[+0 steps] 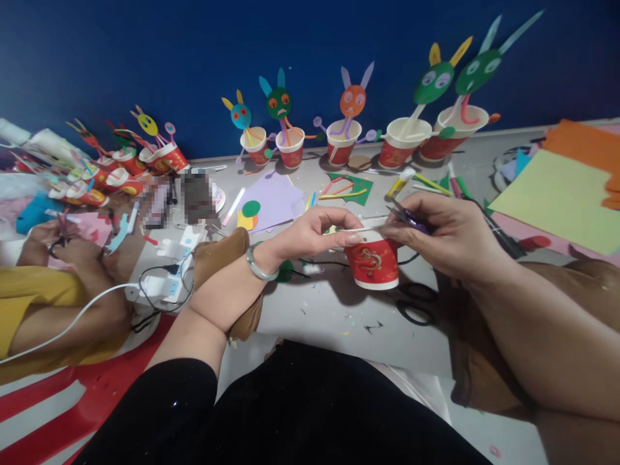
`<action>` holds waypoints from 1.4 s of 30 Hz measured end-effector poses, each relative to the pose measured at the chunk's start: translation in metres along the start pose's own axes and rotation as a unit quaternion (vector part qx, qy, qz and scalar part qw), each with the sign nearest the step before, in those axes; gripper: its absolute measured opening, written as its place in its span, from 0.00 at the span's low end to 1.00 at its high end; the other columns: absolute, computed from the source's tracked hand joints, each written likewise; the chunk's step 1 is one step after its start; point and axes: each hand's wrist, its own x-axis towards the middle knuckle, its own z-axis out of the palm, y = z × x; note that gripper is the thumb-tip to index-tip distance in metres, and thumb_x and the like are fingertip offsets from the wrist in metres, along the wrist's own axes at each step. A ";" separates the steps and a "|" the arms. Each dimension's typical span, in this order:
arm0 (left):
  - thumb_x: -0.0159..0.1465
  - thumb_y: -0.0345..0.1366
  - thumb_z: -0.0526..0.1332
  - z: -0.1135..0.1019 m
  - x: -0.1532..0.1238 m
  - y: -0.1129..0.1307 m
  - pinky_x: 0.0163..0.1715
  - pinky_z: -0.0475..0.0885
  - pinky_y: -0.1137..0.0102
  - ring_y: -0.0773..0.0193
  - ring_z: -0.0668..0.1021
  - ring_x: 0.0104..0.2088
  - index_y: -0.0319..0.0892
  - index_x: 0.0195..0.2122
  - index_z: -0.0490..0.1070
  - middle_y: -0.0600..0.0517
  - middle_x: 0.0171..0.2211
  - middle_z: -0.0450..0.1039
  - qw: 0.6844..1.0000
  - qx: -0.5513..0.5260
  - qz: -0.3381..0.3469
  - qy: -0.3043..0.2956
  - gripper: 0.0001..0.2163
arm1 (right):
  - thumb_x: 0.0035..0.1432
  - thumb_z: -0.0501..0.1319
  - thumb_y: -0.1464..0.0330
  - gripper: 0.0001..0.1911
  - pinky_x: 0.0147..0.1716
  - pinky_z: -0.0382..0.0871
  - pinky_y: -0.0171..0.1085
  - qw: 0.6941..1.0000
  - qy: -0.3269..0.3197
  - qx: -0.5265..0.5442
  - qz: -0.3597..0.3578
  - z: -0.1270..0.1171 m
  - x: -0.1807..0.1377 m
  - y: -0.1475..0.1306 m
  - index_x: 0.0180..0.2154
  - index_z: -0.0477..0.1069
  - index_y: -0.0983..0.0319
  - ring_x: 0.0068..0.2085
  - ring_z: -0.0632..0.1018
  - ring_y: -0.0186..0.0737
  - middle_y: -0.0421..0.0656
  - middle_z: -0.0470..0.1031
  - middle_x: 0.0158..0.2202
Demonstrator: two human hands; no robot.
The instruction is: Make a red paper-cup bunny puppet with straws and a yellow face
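My left hand (317, 231) pinches the rim of a red and white paper cup (374, 261) that stands just above the grey table (314, 310). A thin white stick lies across the cup's mouth under my fingers. My right hand (443, 236) is closed on a small purple tool (411, 219) with dark blades, held at the cup's right rim. A green bangle (256, 265) circles my left wrist. Black scissors (416, 303) lie on the table below the cup.
Finished cups with paper bunny heads (352, 100) line the blue wall. Purple paper (274, 197), green paper with strips (351, 187), a glue stick (400, 184) and yellow sheets (557, 194) lie behind. Another person's hands (58, 242) work at the left, by chargers and cables (159, 284).
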 end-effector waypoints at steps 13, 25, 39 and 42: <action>0.62 0.55 0.80 0.003 0.007 -0.019 0.41 0.75 0.69 0.66 0.79 0.37 0.44 0.36 0.75 0.55 0.34 0.79 0.970 -0.064 -0.006 0.236 0.22 | 0.58 0.79 0.50 0.21 0.25 0.65 0.38 0.976 0.155 -0.119 -0.095 0.008 -0.004 0.014 0.36 0.73 0.55 0.26 0.69 0.34 0.36 0.74 0.29; 0.64 0.57 0.78 0.012 0.004 -0.016 0.35 0.69 0.69 0.69 0.73 0.30 0.46 0.39 0.72 0.59 0.28 0.73 0.976 -0.074 -0.001 0.205 0.23 | 0.53 0.80 0.51 0.27 0.26 0.68 0.39 0.972 0.193 -0.107 -0.079 0.010 0.002 0.028 0.37 0.67 0.54 0.28 0.74 0.37 0.36 0.75 0.32; 0.52 0.54 0.85 0.010 0.004 -0.011 0.42 0.83 0.64 0.64 0.82 0.38 0.42 0.39 0.80 0.52 0.38 0.82 0.986 -0.109 -0.076 0.097 0.25 | 0.49 0.83 0.46 0.32 0.24 0.64 0.38 0.977 0.190 -0.083 -0.050 0.001 0.008 0.027 0.35 0.66 0.54 0.25 0.67 0.33 0.34 0.71 0.29; 0.51 0.56 0.86 0.011 0.003 -0.011 0.38 0.83 0.66 0.64 0.83 0.36 0.41 0.40 0.83 0.50 0.37 0.84 0.987 -0.116 -0.091 0.070 0.28 | 0.49 0.83 0.46 0.32 0.24 0.64 0.38 0.980 0.186 -0.051 -0.039 -0.001 0.010 0.028 0.36 0.67 0.54 0.26 0.69 0.34 0.34 0.71 0.29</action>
